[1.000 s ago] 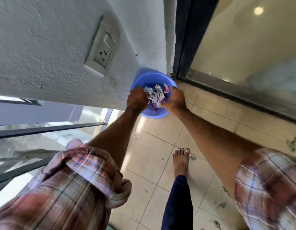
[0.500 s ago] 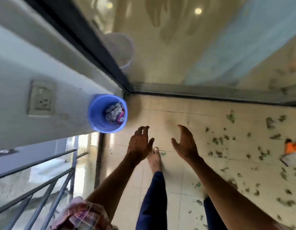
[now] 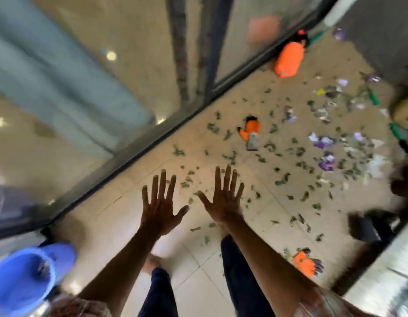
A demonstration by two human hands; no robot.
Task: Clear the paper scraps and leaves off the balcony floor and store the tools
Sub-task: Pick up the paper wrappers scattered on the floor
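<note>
Beige tiled balcony floor (image 3: 255,225) runs diagonally below me, bounded by a dark glass-door track (image 3: 152,143). Frame is motion-blurred.

My left hand (image 3: 160,207) and right hand (image 3: 223,200) hang over the floor side by side, palms down, fingers spread wide, each grip empty and touching nothing. My dark trouser legs and a bare foot sit below them.

Landmark: blue bucket (image 3: 22,280), at the frame's lower left, against the door track. Something pale lies inside it; too blurred to name.

Leaves (image 3: 283,179) scatter across the floor well right of the bucket, beyond my hands, thickest toward the far right. Paper scraps (image 3: 324,143), purple and white, lie farther still from the bucket, mixed into the leaves.

Orange trowel (image 3: 252,132) lies on the floor among the leaves, near the track, far from the bucket. Orange sprayer (image 3: 288,59) lies on its side at the far end of the track. Orange glove (image 3: 307,265) lies right of my right forearm, on the bucket's opposite side.
</note>
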